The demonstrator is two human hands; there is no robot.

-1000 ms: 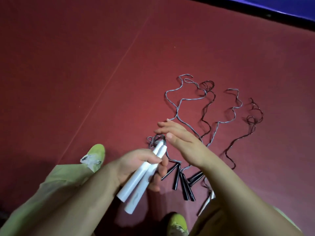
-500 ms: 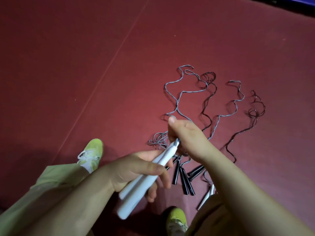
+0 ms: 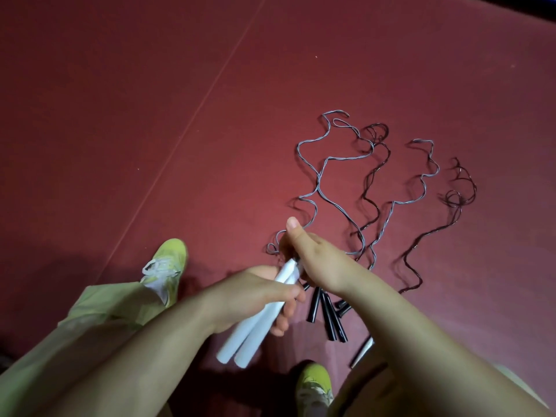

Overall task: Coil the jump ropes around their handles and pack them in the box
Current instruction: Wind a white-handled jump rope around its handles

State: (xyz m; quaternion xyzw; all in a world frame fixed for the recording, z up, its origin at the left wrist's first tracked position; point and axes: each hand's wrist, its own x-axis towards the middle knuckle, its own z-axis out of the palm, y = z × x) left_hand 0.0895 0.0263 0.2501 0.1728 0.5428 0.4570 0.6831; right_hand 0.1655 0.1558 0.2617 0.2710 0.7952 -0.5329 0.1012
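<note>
gripping two smooth white handles (image 3: 255,323) side by side, left hand (image 3: 255,296); right hand (image 3: 316,260) pinches thin grey rope (image 3: 323,173) at their tips. bare red mat (image 3: 120,115) lies wide leftward.

Dim, warm light is falling on the red floor (image 3: 150,115), which is glowing brightest around the ropes (image 3: 376,176) and darkening toward the corners. Soft shadows are pooling beneath the forearms, whose edges are stretching and blurring.
</note>
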